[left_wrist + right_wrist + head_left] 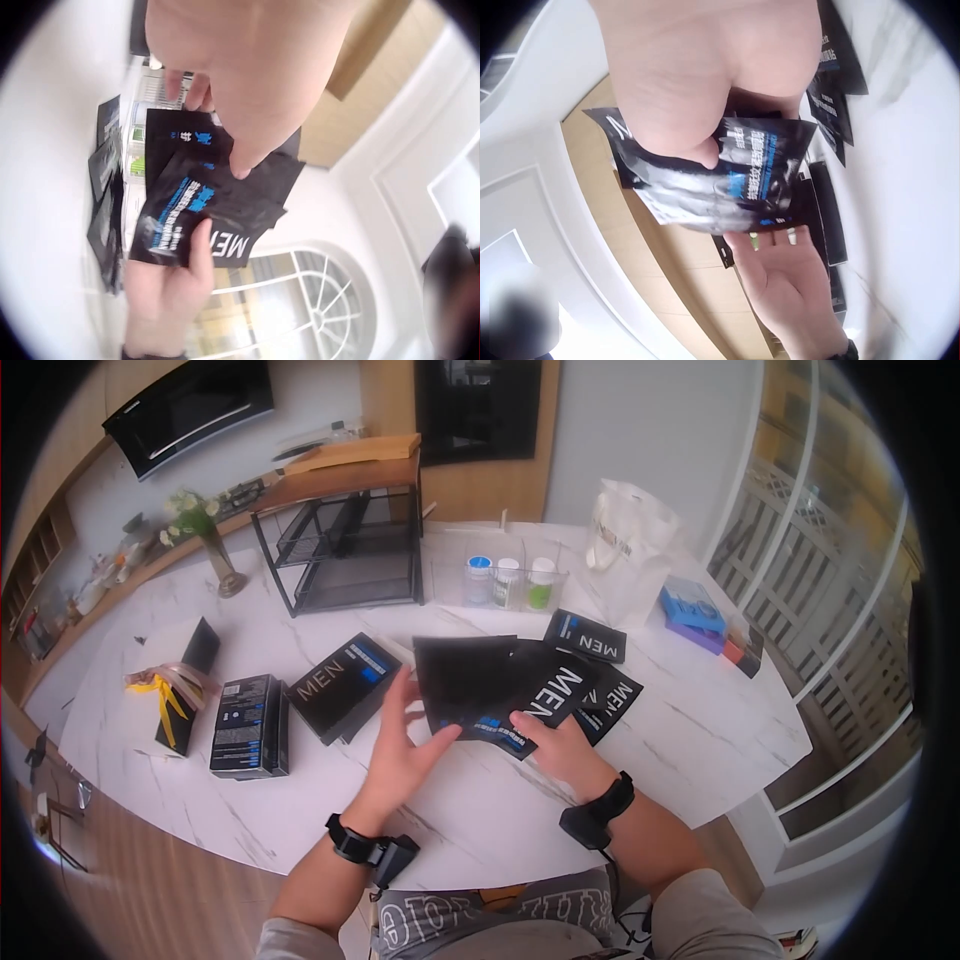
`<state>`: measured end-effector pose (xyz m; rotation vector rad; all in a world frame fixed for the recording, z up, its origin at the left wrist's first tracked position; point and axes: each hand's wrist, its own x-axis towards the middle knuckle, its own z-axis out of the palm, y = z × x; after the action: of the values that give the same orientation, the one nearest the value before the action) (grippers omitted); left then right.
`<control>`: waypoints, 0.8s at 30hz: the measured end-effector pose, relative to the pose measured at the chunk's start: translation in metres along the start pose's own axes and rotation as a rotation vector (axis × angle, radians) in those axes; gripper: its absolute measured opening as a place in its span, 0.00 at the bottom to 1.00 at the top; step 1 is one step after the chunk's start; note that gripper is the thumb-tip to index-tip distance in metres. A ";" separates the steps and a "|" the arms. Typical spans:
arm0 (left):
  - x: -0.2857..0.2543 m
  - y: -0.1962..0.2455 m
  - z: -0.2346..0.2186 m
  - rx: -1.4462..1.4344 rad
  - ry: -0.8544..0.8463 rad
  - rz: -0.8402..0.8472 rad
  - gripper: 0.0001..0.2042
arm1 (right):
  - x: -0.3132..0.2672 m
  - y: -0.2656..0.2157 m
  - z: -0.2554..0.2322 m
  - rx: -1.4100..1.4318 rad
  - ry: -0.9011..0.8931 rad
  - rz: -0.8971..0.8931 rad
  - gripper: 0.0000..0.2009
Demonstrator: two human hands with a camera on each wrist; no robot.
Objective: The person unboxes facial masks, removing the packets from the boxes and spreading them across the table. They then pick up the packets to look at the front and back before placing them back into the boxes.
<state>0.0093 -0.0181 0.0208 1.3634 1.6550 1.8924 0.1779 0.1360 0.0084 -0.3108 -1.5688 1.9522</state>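
Several black sachets (465, 680) are fanned out above the table, and my right hand (570, 755) pinches them with the thumb on top. In the left wrist view, the sachets (184, 206) show blue and white print, with the right hand (169, 289) at their lower edge. My left hand (400, 750) is at the fan's left side, fingers spread and thumb by the lower edge. The right wrist view shows that left hand (787, 281) with its palm exposed and fingertips by the sachets (712, 191); whether they touch is unclear.
More MEN sachets (612, 700) lie right of the hands, below a small black box (585, 637). To the left are flat MEN packs (345, 685), stacked black boxes (245, 728) and a ribboned box (172, 710). Behind stand a mesh rack (355, 565), an organizer (450, 585) and a white bag (630, 545).
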 end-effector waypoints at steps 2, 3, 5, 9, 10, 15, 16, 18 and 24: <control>0.004 0.002 -0.003 -0.320 -0.129 -0.217 0.24 | 0.002 0.004 -0.008 0.031 -0.097 0.050 0.14; 0.004 -0.005 -0.010 -0.364 -0.211 -0.324 0.22 | 0.002 0.003 -0.009 0.033 -0.138 0.095 0.15; 0.000 -0.008 -0.012 -0.355 -0.282 -0.442 0.14 | -0.001 -0.001 -0.003 -0.140 -0.138 0.093 0.15; -0.003 -0.011 -0.007 -0.121 -0.276 -0.377 0.13 | 0.001 0.002 -0.003 -0.408 -0.116 -0.049 0.12; -0.004 -0.009 -0.006 -0.090 -0.258 -0.339 0.13 | 0.002 0.002 -0.002 -0.459 -0.103 -0.092 0.11; -0.003 -0.004 -0.006 0.083 -0.223 -0.243 0.12 | 0.004 0.004 0.002 -0.466 -0.024 -0.172 0.09; -0.003 -0.003 -0.007 0.120 -0.220 -0.236 0.12 | 0.003 0.003 0.002 -0.489 -0.023 -0.173 0.08; -0.003 -0.002 -0.007 0.161 -0.211 -0.200 0.11 | 0.002 0.001 0.001 -0.545 -0.029 -0.190 0.08; 0.000 0.001 -0.005 0.112 -0.199 -0.155 0.10 | -0.003 -0.003 0.006 -0.497 0.030 -0.099 0.09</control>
<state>0.0057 -0.0212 0.0223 1.3718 1.7330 1.5463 0.1778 0.1303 0.0126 -0.4496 -1.9954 1.4560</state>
